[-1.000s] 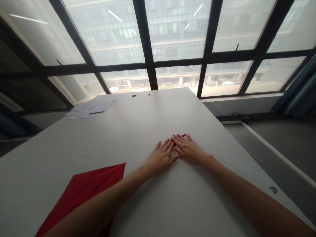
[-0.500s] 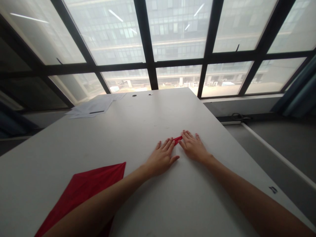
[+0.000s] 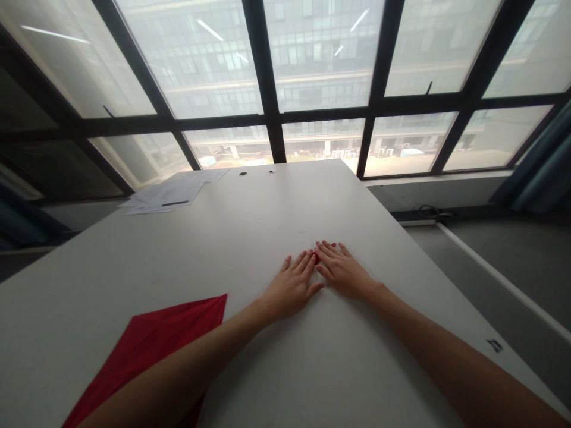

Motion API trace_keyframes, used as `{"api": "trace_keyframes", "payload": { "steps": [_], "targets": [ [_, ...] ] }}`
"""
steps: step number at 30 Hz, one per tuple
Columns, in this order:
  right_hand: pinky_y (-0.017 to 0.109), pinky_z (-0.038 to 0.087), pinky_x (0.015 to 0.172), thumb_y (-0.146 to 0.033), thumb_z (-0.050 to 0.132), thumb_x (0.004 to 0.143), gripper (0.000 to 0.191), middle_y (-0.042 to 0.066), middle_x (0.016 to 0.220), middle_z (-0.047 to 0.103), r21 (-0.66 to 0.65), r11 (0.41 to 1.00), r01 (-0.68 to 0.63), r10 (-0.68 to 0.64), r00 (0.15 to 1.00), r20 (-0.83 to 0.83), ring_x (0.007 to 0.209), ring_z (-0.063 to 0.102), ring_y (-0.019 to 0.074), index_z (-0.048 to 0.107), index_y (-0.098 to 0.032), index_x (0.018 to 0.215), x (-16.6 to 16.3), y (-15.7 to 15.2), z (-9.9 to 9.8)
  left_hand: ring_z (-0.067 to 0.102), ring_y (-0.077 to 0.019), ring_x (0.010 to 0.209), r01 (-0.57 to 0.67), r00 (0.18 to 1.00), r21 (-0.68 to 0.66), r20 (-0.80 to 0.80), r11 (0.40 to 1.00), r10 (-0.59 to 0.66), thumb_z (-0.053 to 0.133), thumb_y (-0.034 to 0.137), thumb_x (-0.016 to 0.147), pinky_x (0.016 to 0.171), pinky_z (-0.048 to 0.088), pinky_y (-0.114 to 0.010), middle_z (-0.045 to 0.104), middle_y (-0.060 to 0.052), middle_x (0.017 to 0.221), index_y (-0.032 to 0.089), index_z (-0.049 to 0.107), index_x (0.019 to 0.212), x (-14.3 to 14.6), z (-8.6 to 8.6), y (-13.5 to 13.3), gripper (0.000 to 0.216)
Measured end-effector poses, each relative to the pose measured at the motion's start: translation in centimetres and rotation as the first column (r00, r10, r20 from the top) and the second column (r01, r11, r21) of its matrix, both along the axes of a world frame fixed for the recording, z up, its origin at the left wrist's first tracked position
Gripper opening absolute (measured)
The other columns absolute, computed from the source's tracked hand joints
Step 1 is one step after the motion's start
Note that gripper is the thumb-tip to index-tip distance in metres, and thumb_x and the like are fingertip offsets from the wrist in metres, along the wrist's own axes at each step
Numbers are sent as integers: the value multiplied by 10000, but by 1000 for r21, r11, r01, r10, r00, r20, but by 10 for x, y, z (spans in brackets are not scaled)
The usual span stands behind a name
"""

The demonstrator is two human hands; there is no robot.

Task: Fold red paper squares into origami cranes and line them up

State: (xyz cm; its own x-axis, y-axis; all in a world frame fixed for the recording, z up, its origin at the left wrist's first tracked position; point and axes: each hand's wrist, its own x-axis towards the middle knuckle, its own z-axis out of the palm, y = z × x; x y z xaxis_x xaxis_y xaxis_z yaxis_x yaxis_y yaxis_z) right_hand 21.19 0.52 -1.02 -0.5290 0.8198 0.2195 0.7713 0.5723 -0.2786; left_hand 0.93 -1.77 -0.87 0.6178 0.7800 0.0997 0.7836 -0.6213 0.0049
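Your left hand and right hand are partly covering a strip, right of a cloth; papers are lying at the worktop's far left corner.

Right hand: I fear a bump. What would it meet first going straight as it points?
Beyond the red piece it partly covers, probably the fingers of the left hand; the gap is unclear.

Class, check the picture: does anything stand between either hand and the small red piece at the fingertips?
Nothing visible does. The right hand lies flat over part of the small red piece, and the left hand's fingertips meet its left end. The larger red cloth lies off to the left.
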Motion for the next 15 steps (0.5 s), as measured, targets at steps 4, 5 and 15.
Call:
{"api": "trace_keyframes", "payload": {
  "steps": [4, 5, 15],
  "targets": [
    [505, 157, 1206, -447, 221, 1038, 586, 113, 1601, 291, -23, 999, -24, 25, 999, 47, 1494, 236, 222, 337, -143, 1526, -2, -3, 2, 151, -248, 1519, 1, 1000, 5, -14, 1000, -1, 152, 624, 1001, 1210, 186, -486, 201, -118, 1625, 135, 208, 1566, 0, 0, 0, 749],
    [505, 162, 1204, -444, 218, 1039, 585, 113, 1600, 292, -25, 1000, -13, 14, 999, 50, 1493, 239, 223, 336, -143, 1526, -2, -3, 2, 150, -249, 1519, 0, 1000, 5, -20, 1000, 0, 151, 626, 1000, 1210, 187, -487, 201, -120, 1624, 129, 215, 1564, 0, 0, 0, 754],
    [513, 157, 1203, -449, 214, 1039, 581, 97, 1598, 303, -37, 999, 35, -33, 997, 71, 1494, 237, 223, 349, -153, 1520, -4, -4, 5, 272, -313, 1481, -46, 998, 84, -32, 995, 49, 198, 636, 988, 1209, 184, -539, 328, -184, 1572, 108, 328, 1528, 5, 8, -11, 767]
  ]
}}
